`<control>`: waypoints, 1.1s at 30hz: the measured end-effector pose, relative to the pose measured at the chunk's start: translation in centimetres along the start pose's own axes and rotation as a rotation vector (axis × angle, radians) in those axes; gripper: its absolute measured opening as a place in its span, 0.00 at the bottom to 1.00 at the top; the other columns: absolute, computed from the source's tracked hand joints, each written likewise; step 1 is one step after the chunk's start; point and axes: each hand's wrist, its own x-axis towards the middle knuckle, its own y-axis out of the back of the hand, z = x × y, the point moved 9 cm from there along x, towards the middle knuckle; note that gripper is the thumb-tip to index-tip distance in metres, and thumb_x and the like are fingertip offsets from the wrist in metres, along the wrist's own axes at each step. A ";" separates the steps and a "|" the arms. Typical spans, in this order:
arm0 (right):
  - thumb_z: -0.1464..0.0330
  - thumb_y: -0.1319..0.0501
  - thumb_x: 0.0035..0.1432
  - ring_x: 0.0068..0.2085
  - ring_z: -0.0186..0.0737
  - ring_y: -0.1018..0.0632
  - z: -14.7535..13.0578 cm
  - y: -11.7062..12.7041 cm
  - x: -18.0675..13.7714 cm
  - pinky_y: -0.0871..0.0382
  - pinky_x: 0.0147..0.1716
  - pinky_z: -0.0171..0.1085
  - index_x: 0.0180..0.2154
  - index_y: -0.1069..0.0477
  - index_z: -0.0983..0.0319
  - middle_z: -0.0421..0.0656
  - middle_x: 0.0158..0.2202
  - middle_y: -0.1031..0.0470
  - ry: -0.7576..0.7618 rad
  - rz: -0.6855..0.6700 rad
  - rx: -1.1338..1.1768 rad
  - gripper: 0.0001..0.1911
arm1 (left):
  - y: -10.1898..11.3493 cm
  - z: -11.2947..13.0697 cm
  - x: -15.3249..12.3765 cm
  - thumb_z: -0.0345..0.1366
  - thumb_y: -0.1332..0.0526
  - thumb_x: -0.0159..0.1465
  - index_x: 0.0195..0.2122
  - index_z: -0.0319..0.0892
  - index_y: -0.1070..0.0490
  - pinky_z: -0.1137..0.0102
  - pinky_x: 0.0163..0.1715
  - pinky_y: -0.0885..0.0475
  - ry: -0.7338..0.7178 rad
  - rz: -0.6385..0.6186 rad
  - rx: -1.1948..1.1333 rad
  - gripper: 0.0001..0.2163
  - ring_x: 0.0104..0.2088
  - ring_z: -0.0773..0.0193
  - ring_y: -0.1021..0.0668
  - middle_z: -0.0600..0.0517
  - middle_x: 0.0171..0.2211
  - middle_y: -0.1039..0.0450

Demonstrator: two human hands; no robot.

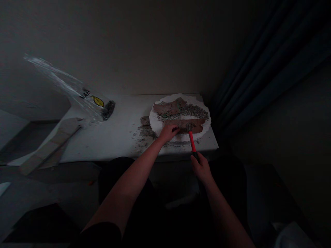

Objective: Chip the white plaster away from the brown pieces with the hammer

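My right hand (201, 167) is closed round the black grip of a hammer with a red shaft (191, 142); its head rests on a long brownish tile strip (184, 125). My left hand (169, 132) holds the left end of that strip, fingers curled on it. The strip lies on a round white pad (204, 132) strewn with grey crumbs and another broken tile piece (169, 107). The pad sits on a low white table (108, 137).
A clear plastic bag with a yellow label (90, 100) leans at the table's left. Pale tile strips (51, 146) hang off the left corner. Grey debris (144, 132) lies beside the pad. A dark curtain (258, 79) hangs to the right, a wall behind.
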 end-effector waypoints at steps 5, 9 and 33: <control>0.52 0.41 0.59 0.28 0.41 0.26 0.4 0.0 0.0 0.34 0.26 0.36 0.45 0.25 0.63 0.41 0.25 0.27 -0.015 0.002 -0.006 0.23 | -0.1 0.2 -0.1 0.39 0.39 0.67 0.32 0.39 0.24 0.70 0.33 0.37 -0.033 0.004 0.026 0.10 0.30 0.63 0.27 0.52 0.27 0.26; 0.51 0.41 0.60 0.28 0.40 0.27 0.5 0.0 0.0 0.34 0.26 0.35 0.45 0.25 0.64 0.41 0.25 0.27 0.001 -0.005 -0.004 0.23 | 0.0 0.4 -0.2 0.37 0.39 0.67 0.32 0.39 0.24 0.70 0.34 0.36 -0.060 0.011 0.039 0.09 0.31 0.63 0.26 0.51 0.28 0.26; 0.52 0.41 0.59 0.30 0.42 0.25 0.2 0.0 -0.1 0.32 0.27 0.36 0.44 0.25 0.64 0.42 0.25 0.26 -0.030 0.002 -0.010 0.23 | 0.1 0.4 -0.3 0.37 0.37 0.67 0.30 0.40 0.25 0.70 0.33 0.37 -0.071 0.035 0.031 0.09 0.30 0.64 0.27 0.52 0.26 0.28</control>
